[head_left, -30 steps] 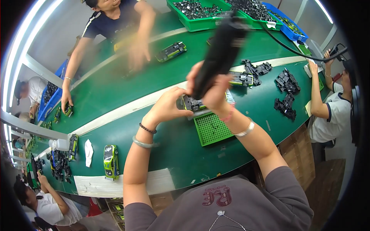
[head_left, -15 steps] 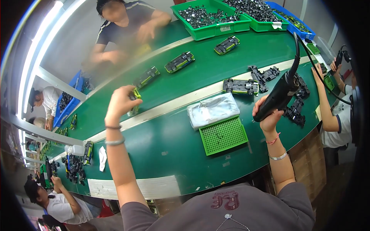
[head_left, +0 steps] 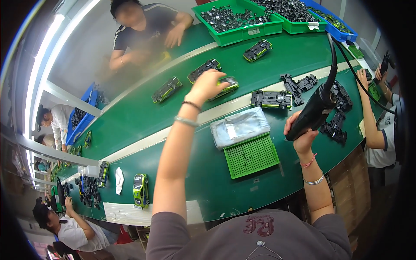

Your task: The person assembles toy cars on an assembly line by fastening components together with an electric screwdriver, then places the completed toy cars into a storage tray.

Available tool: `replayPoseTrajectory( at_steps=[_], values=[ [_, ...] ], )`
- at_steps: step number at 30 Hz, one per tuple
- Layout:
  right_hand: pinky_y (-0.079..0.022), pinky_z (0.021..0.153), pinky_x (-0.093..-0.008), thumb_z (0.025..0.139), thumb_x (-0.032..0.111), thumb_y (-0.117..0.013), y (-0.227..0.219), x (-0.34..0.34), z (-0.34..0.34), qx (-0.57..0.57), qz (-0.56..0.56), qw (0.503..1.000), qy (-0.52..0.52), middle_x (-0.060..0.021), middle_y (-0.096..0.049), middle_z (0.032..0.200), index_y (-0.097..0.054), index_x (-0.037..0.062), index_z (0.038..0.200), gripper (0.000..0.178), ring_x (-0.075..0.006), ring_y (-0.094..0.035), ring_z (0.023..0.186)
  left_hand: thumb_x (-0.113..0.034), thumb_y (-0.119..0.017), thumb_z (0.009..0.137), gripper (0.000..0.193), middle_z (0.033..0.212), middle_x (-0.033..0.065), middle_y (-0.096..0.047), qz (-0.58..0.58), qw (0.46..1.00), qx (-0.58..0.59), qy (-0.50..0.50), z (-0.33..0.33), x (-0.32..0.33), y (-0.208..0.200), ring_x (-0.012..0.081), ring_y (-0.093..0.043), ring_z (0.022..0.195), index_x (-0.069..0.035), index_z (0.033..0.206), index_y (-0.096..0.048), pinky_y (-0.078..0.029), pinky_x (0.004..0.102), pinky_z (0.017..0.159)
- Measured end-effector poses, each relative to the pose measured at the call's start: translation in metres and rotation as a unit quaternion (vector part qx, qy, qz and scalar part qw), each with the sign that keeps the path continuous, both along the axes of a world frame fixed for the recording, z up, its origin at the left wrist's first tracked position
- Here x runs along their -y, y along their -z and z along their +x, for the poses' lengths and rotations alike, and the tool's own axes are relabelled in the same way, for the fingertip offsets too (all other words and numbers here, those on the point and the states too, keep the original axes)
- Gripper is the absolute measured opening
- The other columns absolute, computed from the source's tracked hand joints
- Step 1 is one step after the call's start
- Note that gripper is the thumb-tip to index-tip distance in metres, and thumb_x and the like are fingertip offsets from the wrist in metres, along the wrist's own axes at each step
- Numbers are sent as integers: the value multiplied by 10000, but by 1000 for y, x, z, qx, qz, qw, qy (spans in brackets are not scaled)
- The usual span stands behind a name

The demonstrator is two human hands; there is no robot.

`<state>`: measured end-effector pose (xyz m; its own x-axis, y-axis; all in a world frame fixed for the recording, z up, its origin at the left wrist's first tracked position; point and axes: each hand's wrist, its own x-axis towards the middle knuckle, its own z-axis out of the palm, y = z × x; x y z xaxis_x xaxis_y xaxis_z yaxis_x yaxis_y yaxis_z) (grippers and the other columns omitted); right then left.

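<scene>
My left hand (head_left: 207, 87) is closed on a green toy car (head_left: 229, 86) over the belt strip, beside other toy cars. My right hand (head_left: 302, 135) grips a black electric screwdriver (head_left: 313, 108), its cable rising from the top and its tip end pointing down-left. An upside-down toy car (head_left: 271, 99) lies on the bench left of the screwdriver, black chassis and wheels up. Black chassis parts (head_left: 298, 86) lie beside it, and more chassis parts (head_left: 333, 125) are partly behind the screwdriver. Another green toy car (head_left: 140, 190) stands upright near the bench's front edge, left of my left arm.
Upturned cars (head_left: 167, 89) lie along the green belt. A green perforated tray (head_left: 251, 156) holds small dark pieces below a wrapped pale pad (head_left: 239, 125). Green bins (head_left: 249, 32) of wheels stand at the back. Co-workers sit across (head_left: 147, 34), at right (head_left: 372, 125) and left (head_left: 78, 225).
My left hand has swung right and away from me along the belt with the toy car. An upright green car shows where my left forearm was. My right hand and screwdriver have barely moved.
</scene>
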<state>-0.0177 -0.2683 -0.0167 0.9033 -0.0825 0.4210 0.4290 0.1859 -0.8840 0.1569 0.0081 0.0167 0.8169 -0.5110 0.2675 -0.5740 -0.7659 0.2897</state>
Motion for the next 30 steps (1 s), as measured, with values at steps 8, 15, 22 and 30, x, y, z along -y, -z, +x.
replayPoseTrajectory(
  at_steps=[8, 15, 22, 30],
  values=[
    [-411, 515, -245, 620, 881, -338, 5, 1, 0, 3, 18, 1000, 13, -68, -506, 663, -441, 36, 900, 896, -144, -506, 564, -161, -726, 690, 483, 973, 134, -602, 148, 983, -52, -98, -54, -88, 3, 323, -588, 936, -137, 1113, -495, -479, 422, 787],
    [-416, 642, -271, 647, 854, -397, 25, 22, 7, -6, -15, 1000, -14, -67, -477, 790, -453, 6, 976, 911, -159, -486, 700, -58, -692, 686, 430, 991, 167, -601, 103, 931, -35, -348, -255, -276, -56, 361, -562, 932, -105, 1078, -522, -461, 422, 771],
    [-429, 733, -330, 608, 883, -369, 4, 30, 11, -41, -58, 997, -17, -106, -494, 825, -498, -34, 932, 981, -212, -491, 760, -132, -678, 771, 503, 1001, 102, -572, 34, 820, 21, -571, -545, -282, -55, 174, -567, 819, -117, 1232, -476, -474, 303, 717],
    [-430, 702, -352, 544, 873, -455, 30, 56, 53, -17, 10, 1000, -23, -119, -479, 798, -501, -42, 898, 982, -242, -482, 734, -229, -727, 709, 459, 1016, 148, -620, -194, 290, -294, -890, -786, -183, 103, 241, -605, 897, -21, 1087, -570, -507, 380, 723]
  ],
)
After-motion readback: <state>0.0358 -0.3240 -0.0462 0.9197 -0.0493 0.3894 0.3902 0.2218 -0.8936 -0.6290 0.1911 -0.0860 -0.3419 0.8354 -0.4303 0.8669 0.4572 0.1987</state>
